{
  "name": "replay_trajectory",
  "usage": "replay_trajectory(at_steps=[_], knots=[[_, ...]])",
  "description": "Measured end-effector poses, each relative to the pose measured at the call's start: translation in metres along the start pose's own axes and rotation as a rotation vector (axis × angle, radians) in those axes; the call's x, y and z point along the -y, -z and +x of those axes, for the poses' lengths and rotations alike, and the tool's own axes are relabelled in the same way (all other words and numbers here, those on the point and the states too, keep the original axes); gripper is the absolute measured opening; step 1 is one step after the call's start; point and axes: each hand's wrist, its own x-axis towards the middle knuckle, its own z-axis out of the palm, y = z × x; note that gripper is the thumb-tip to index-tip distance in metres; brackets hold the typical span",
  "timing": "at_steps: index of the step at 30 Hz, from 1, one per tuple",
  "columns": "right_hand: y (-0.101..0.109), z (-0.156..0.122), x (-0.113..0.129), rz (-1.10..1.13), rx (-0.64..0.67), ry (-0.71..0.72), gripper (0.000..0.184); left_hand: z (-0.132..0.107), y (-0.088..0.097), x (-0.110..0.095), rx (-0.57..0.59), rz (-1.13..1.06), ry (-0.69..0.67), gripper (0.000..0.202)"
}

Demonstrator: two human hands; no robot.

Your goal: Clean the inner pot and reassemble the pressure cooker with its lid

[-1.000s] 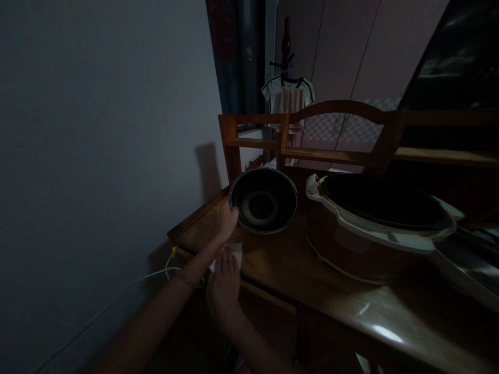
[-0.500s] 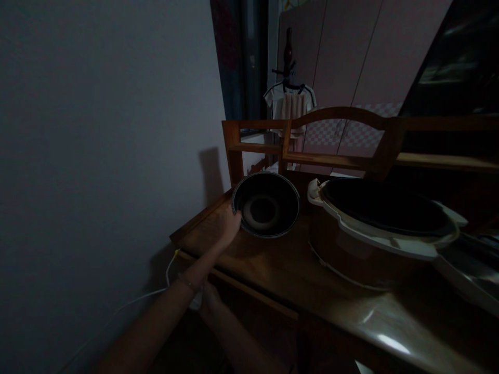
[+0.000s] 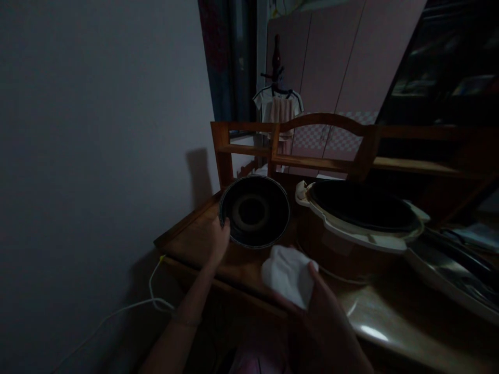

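My left hand (image 3: 220, 238) grips the near left rim of a round dark pan (image 3: 255, 210). The pan is tilted so its inside faces me, and a paler ring shows on its bottom. In my right hand (image 3: 312, 293) is a crumpled white cloth (image 3: 287, 272), held between thumb and fingers a little in front of the pan and apart from it. To the right of the pan stands a large electric cooker (image 3: 351, 244) with a pale rim and a dark open top.
The wooden desk (image 3: 187, 239) carries these things, with a wooden shelf frame (image 3: 323, 162) along its back. A glass lid (image 3: 448, 272) lies at the right. A white cord (image 3: 117, 313) hangs by the wall (image 3: 97, 156) at left. Clothes (image 3: 278, 106) hang behind.
My right hand has come out from under my left forearm, moving up and right with the white cloth. My left hand stays on the pan's rim. The view has shifted slightly.
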Motion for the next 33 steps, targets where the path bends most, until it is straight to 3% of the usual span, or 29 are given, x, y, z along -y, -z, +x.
replay_trajectory(at_steps=[2,4,7,11,13,17,22,25,33], knots=[[-0.01,0.006,0.02,-0.095,-0.089,0.248,0.062,-0.013,0.004,-0.002,-0.034,0.01,0.007,0.038],[-0.02,0.02,0.024,-0.355,-0.108,0.492,0.058,-0.025,0.011,-0.007,-0.066,0.033,0.005,0.039],[-0.03,0.045,0.008,-0.848,0.031,0.747,0.047,-0.041,0.025,-0.015,-0.087,0.079,-0.014,0.039],[-0.038,0.063,-0.028,-1.337,0.389,0.765,0.042,-0.055,0.04,-0.019,-0.098,0.118,-0.069,0.036],[-0.037,0.067,-0.041,-1.497,0.502,0.795,0.044,-0.059,0.043,-0.019,-0.107,0.145,-0.107,0.035],[-0.018,0.08,-0.044,-1.782,0.512,0.834,0.044,-0.062,0.045,-0.019,-0.122,0.189,-0.161,0.034],[0.015,0.1,-0.012,-2.211,0.348,0.863,0.036,-0.06,0.041,-0.023,-0.12,0.192,-0.174,0.033],[0.023,0.096,0.005,-2.228,0.322,0.902,0.035,-0.055,0.04,-0.024,-0.105,0.233,-0.16,0.036],[0.016,0.039,0.05,-1.618,0.233,0.703,0.038,-0.024,0.053,-0.021,-0.007,0.28,-0.042,0.046]])
